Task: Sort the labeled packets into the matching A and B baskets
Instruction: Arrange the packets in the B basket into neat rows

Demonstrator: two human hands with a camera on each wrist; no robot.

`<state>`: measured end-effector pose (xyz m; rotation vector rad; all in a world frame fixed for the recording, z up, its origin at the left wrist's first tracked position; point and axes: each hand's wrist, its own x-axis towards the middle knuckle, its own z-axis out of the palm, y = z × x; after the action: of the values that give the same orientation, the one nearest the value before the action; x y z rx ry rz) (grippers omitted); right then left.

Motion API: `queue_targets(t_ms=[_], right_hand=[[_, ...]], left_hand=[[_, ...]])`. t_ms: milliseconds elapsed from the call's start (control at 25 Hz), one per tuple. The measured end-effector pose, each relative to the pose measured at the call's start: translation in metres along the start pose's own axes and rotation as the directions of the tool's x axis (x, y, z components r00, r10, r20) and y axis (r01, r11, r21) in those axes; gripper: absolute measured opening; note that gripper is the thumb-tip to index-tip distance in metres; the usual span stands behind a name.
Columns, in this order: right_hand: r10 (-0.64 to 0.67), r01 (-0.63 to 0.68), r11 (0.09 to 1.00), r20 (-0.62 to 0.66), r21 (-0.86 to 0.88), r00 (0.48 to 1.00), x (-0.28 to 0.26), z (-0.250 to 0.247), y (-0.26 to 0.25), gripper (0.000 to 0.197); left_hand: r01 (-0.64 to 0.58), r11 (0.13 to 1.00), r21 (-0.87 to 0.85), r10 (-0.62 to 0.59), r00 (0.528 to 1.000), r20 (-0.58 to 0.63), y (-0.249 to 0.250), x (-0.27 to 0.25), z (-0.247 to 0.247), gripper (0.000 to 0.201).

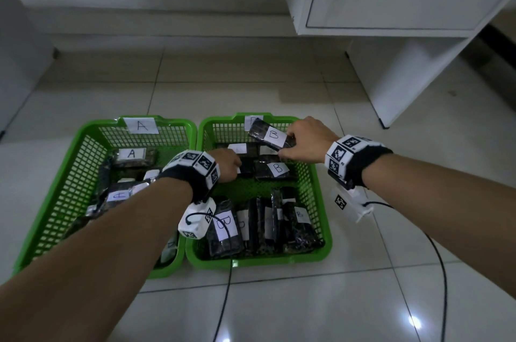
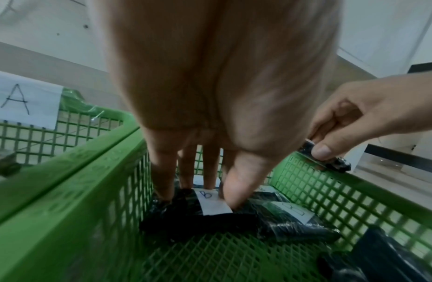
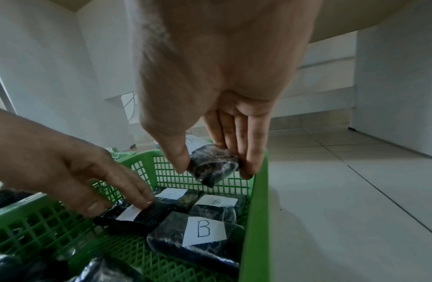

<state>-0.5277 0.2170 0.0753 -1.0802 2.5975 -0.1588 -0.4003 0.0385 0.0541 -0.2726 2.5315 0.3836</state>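
Two green baskets stand side by side on the floor: basket A (image 1: 92,146) on the left and basket B (image 1: 259,260) on the right, each with several dark packets inside. My right hand (image 1: 287,143) pinches one end of a dark packet labelled B (image 1: 268,133) between thumb and fingers, above the far part of basket B (image 3: 256,209). My left hand (image 1: 237,167) reaches down into basket B. Its straight fingers and thumb touch a dark B packet (image 2: 198,219) that lies on the basket floor.
A white cabinet (image 1: 391,6) stands at the back right. Black cables (image 1: 444,285) from my wrist units trail over the glossy tiles in front of and right of the baskets. More B packets (image 3: 205,230) lie flat below my right hand.
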Motion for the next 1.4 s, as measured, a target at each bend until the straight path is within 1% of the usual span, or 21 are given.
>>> queue_targets(t_ms=[120, 240, 320, 400, 520, 640, 720, 760, 800, 840, 880, 920, 960, 1000, 1120, 1160, 1280, 1400], right_hand=[[0.006, -0.006, 1.0, -0.012, 0.029, 1.0, 0.004, 0.0, 0.002, 0.036], [0.017, -0.017, 1.0, -0.013, 0.018, 1.0, 0.008, 0.001, 0.004, 0.039], [0.026, -0.026, 1.0, -0.027, 0.001, 0.999, 0.01, 0.002, 0.004, 0.036], [0.026, -0.03, 0.997, -0.069, -0.068, 0.997, 0.013, 0.0, 0.001, 0.035], [0.004, -0.024, 0.984, -0.113, -0.175, 0.994, 0.02, -0.006, -0.006, 0.035], [0.012, -0.024, 0.984, -0.07, -0.179, 0.998, 0.03, -0.008, -0.013, 0.032], [-0.016, 0.009, 0.983, -0.034, -0.184, 0.999, 0.033, -0.004, -0.017, 0.028], [-0.036, 0.03, 0.978, -0.023, -0.206, 0.999, 0.034, -0.001, -0.02, 0.026], [-0.051, 0.047, 0.971, -0.013, -0.236, 0.999, 0.034, 0.002, -0.021, 0.026], [-0.062, 0.059, 0.962, -0.001, -0.268, 0.998, 0.034, 0.005, -0.023, 0.025], [-0.069, 0.07, 0.949, 0.015, -0.306, 0.998, 0.035, 0.008, -0.024, 0.024], [-0.077, 0.083, 0.934, 0.031, -0.347, 0.997, 0.036, 0.01, -0.026, 0.022], [-0.085, 0.096, 0.918, 0.045, -0.386, 0.995, 0.037, 0.011, -0.028, 0.022], [-0.101, 0.116, 0.904, 0.057, -0.412, 0.993, 0.038, 0.012, -0.029, 0.026], [-0.155, 0.169, 0.89, 0.068, -0.424, 0.986, 0.042, 0.018, -0.032, 0.04], [-0.156, 0.171, 0.893, 0.07, -0.417, 0.985, 0.044, 0.02, -0.032, 0.04], [-0.125, 0.148, 0.893, 0.082, -0.425, 0.989, 0.048, 0.025, -0.029, 0.034], [-0.119, 0.139, 0.892, 0.073, -0.43, 0.99, 0.049, 0.026, -0.029, 0.036]], left_hand=[[-0.023, 0.999, 0.025, 0.025, 0.998, -0.05, -0.003, 0.008, 0.007, 0.039], [-0.044, 0.999, 0.029, 0.045, 0.998, -0.033, -0.013, 0.015, 0.009, 0.041], [-0.056, 0.998, -0.009, 0.056, 0.998, -0.04, -0.017, 0.016, 0.007, 0.041], [-0.061, 0.995, -0.081, 0.05, 0.991, -0.124, -0.021, 0.017, 0.003, 0.038], [-0.046, 0.989, -0.141, -0.001, 0.949, -0.316, -0.029, 0.021, -0.002, 0.033], [-0.052, 0.975, -0.214, -0.046, 0.903, -0.428, -0.034, 0.018, -0.004, 0.032], [-0.086, 0.963, -0.255, -0.059, 0.857, -0.511, -0.037, 0.014, -0.005, 0.032], [-0.097, 0.965, -0.243, -0.047, 0.85, -0.525, -0.039, 0.012, -0.005, 0.031], [-0.1, 0.972, -0.214, -0.02, 0.867, -0.497, -0.04, 0.01, -0.004, 0.031], [-0.097, 0.979, -0.181, 0.012, 0.905, -0.425, -0.04, 0.01, -0.002, 0.031], [-0.097, 0.984, -0.149, 0.043, 0.944, -0.328, -0.039, 0.009, 0.001, 0.033], [-0.094, 0.988, -0.119, 0.065, 0.97, -0.233, -0.038, 0.011, 0.004, 0.035], [-0.09, 0.992, -0.087, 0.076, 0.984, -0.161, -0.037, 0.013, 0.007, 0.036], [-0.081, 0.995, -0.053, 0.074, 0.991, -0.115, -0.036, 0.015, 0.008, 0.037], [-0.05, 0.999, -0.002, 0.05, 0.998, -0.039, -0.038, 0.023, 0.008, 0.035], [-0.044, 0.999, -0.003, 0.044, 0.999, -0.026, -0.039, 0.025, 0.008, 0.036], [-0.048, 0.999, -0.025, 0.047, 0.998, -0.038, -0.041, 0.028, 0.01, 0.038], [-0.065, 0.997, -0.029, 0.064, 0.997, -0.039, -0.042, 0.026, 0.01, 0.04]])
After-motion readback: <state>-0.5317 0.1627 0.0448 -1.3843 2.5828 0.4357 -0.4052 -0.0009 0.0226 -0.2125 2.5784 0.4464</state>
